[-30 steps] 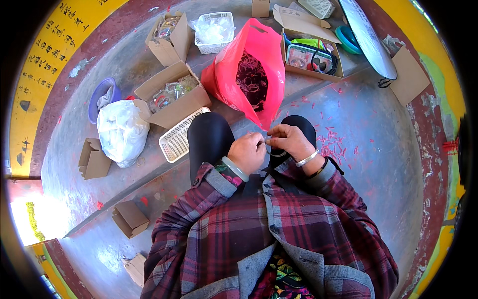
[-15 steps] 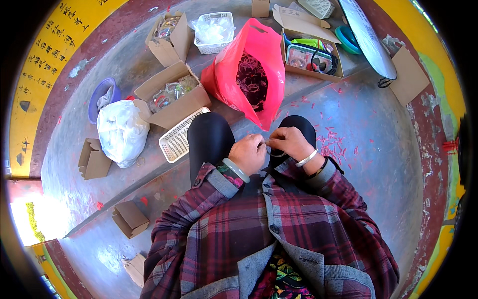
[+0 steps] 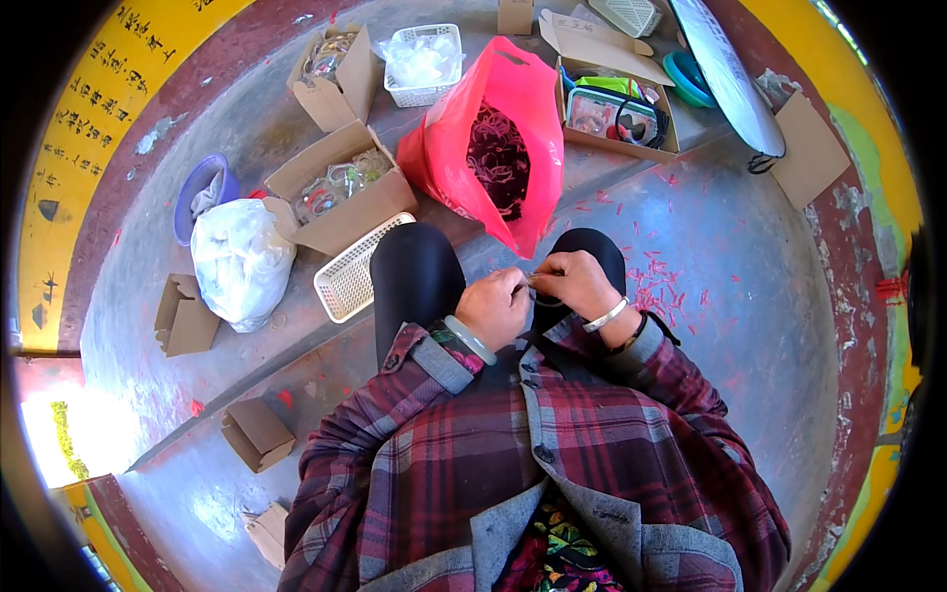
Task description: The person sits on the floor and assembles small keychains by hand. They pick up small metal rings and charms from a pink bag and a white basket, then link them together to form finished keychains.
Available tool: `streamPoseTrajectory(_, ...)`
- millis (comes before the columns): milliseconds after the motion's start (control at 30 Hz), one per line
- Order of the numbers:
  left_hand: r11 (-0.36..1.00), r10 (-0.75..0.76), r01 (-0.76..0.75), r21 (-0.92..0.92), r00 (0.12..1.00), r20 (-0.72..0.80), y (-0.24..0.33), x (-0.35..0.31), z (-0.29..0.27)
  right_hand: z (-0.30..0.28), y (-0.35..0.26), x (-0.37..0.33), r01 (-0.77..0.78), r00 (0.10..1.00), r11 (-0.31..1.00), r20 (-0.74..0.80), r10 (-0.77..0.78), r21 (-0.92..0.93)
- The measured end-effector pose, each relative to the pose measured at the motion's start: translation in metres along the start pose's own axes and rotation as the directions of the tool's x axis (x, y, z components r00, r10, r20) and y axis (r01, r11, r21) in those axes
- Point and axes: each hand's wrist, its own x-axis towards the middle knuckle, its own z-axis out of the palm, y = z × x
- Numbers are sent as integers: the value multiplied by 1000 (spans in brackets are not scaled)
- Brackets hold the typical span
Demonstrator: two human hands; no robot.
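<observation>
Over my lap, between my knees, my left hand (image 3: pixel 495 308) and my right hand (image 3: pixel 580 284) meet fingertip to fingertip. Both are closed in a pinch on a thin, pale loop (image 3: pixel 550 305), part of which curves out under my right fingers. The rest of it is hidden by the fingers, and its exact kind is too small to tell. Just beyond my hands stands a pink plastic bag (image 3: pixel 441 138), its mouth wide, with many thin looped pieces (image 3: pixel 498 158) on dark material inside.
Left of my knee lies a cream plastic basket (image 3: pixel 340 294), beside a cardboard box (image 3: pixel 345 227) of clear looped items. A white plastic bag (image 3: pixel 242 261) and a purple basin (image 3: pixel 230 183) stand farther left. Small red scraps (image 3: pixel 659 281) litter the floor at right. An open carton (image 3: pixel 621 148) sits beyond.
My hands stay pinched together at nearly the same spot; only the fingers and the pale loop between them have shifted slightly.
</observation>
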Motion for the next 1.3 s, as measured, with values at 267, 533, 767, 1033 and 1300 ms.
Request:
streamPoseTrajectory(267, 999, -25, 25, 21, 999, 21, 0, 0, 2, 4, 4, -1, -2, 1000, 999, -27, 4, 50)
streamPoseTrajectory(533, 989, -143, 140, 39, 987, 73, -3, 0, -1, -6, -4, -2, -59, 993, 994, 105, 49, 93)
streamPoseTrajectory(767, 987, -149, 153, -48, 985, 89, -2, -1, 4, -5, -10, -5, 34, 999, 996, -33, -37, -88)
streamPoseTrajectory(1033, 994, -100, 101, -33, 995, 27, -2, -1, 6, -3, -7, -1, 27, 1000, 999, 7, -27, -19)
streamPoseTrajectory(1300, 998, -21, 25, -63, 998, 61, 3, 4, -13, -17, -2, 1, -104, 976, 958, 211, 47, 267)
